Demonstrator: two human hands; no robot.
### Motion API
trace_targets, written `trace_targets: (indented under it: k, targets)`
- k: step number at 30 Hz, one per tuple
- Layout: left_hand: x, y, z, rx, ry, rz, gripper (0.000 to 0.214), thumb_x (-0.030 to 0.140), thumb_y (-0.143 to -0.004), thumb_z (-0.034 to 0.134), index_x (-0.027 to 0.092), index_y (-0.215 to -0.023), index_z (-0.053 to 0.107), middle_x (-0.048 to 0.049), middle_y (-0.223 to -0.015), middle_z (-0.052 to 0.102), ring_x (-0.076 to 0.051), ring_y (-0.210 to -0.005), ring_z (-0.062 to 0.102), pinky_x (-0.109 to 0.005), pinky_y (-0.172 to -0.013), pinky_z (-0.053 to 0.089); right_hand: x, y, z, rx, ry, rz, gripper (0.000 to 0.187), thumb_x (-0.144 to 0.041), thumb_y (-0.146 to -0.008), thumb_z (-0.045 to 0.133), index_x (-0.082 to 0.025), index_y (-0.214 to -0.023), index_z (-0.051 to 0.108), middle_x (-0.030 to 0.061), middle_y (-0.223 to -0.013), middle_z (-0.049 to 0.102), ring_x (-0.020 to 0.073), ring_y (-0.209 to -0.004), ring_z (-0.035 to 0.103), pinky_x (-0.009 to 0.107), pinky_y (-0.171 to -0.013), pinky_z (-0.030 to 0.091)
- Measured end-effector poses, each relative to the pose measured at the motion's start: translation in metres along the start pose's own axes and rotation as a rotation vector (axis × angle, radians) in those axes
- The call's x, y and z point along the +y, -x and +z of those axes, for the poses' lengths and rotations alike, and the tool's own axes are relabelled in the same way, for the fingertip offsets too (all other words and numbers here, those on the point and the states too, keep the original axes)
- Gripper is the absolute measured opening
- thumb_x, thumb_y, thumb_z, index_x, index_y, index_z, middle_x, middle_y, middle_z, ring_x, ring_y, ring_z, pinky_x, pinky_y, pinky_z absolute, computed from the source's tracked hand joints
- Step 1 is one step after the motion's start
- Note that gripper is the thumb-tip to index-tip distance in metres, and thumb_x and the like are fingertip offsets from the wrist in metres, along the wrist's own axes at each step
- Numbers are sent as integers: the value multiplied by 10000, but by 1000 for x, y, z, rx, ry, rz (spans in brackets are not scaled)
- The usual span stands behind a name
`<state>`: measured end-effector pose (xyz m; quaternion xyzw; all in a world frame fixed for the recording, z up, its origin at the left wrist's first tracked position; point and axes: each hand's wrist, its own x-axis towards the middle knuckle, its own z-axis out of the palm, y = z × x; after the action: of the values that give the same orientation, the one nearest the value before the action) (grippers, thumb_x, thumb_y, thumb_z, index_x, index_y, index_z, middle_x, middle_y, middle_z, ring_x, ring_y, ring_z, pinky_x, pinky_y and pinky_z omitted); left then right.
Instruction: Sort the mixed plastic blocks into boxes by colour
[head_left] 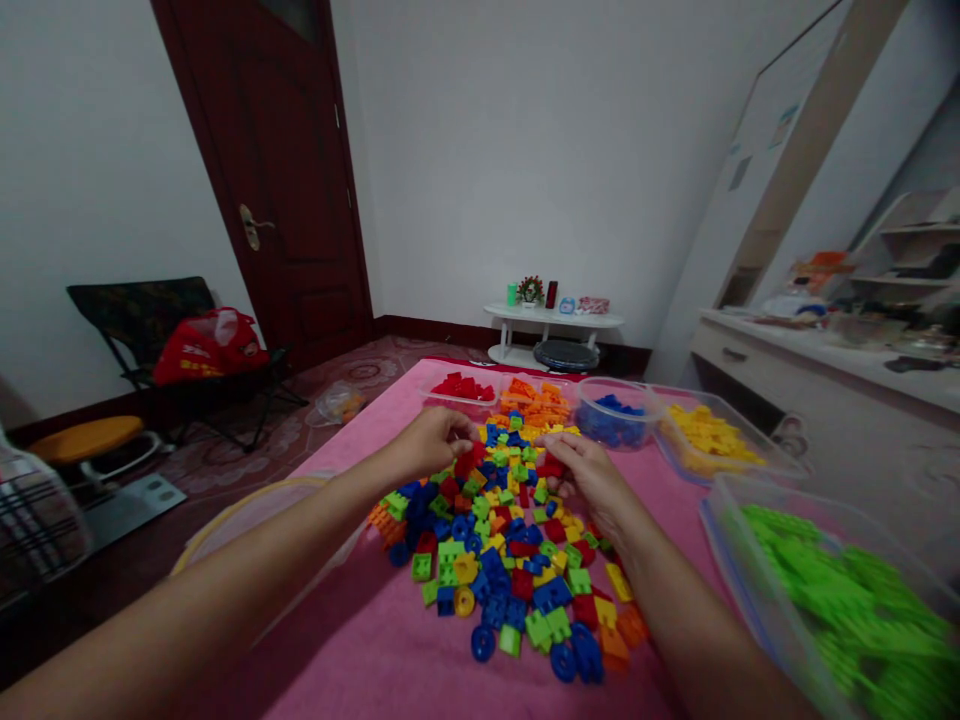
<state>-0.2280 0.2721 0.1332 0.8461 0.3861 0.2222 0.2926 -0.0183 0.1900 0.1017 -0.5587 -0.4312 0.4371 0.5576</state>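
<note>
A heap of mixed toy building bricks in red, blue, green, yellow and orange, with a few wheels among them, covers the middle of a pink cloth. My left hand is above the far left of the heap, fingers curled together against a red brick. Across from it, my right hand pinches another red brick between thumb and fingers. Both bricks are partly hidden by my fingers.
Clear tubs hold sorted red, orange, blue, yellow and green bricks along the far and right sides. A round yellow-rimmed container is at left. A drawer cabinet stands at right.
</note>
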Motion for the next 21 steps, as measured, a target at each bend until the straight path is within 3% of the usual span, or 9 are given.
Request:
trace_targets:
  k: [2,5,7,9,11,14,18,21]
  targets:
    - [12,-4,21,8,474,-121,73,179,-728,571,151,-785,606,-13,-678,588,-126,-610,555,-222,-558,434,-5,3,2,35,-11,-37,281,-412,-753,578,-158,-872,592,-37,-601,548,46,-392,458,137,-336,269]
    - [28,-5,59,-73,1155,-359,60,164,-748,543,150,-806,548,-17,-714,579,-118,-632,589,-231,-601,497,-14,7,4,145,24,-162,301,-456,-776,546,-175,-876,592,-47,-586,516,60,-409,439,159,-352,274]
    - [37,-4,79,-136,1470,-534,76,199,-796,472,141,-789,521,-58,-712,596,-142,-647,621,-257,-632,522,-21,11,5,172,157,-297,287,-449,-798,529,-182,-870,604,-21,-650,570,91,-496,502,189,-426,362]
    - [43,-3,92,-172,1656,-626,190,293,-849,414,137,-793,507,-90,-689,602,-170,-643,637,-272,-615,533,-26,15,6,142,390,-451,259,-415,-817,525,-187,-867,637,16,-777,636,136,-675,581,237,-596,448]
    - [45,-4,99,-181,1755,-624,280,391,-872,405,136,-823,511,-81,-664,601,-167,-596,629,-260,-564,531,-29,20,8,96,625,-548,243,-381,-830,522,-201,-886,675,39,-877,659,172,-823,596,282,-739,449]
    - [44,-4,103,-237,1814,-600,335,446,-871,432,126,-854,531,-48,-624,594,-134,-506,593,-220,-471,504,-30,23,10,79,790,-576,248,-353,-846,506,-214,-894,706,51,-890,658,184,-837,592,296,-751,439]
    - [38,-4,102,-354,1790,-585,275,366,-864,472,103,-858,554,-61,-635,609,-109,-477,573,-133,-354,392,-31,22,6,131,665,-635,258,-332,-851,502,-181,-832,710,46,-815,653,163,-747,583,263,-660,429]
    - [32,-13,88,-320,1629,-617,138,237,-836,492,118,-854,560,-50,-661,617,-79,-440,534,-103,-303,281,-37,21,-2,200,510,-613,282,-366,-835,523,-146,-790,693,32,-683,620,139,-608,547,241,-549,404]
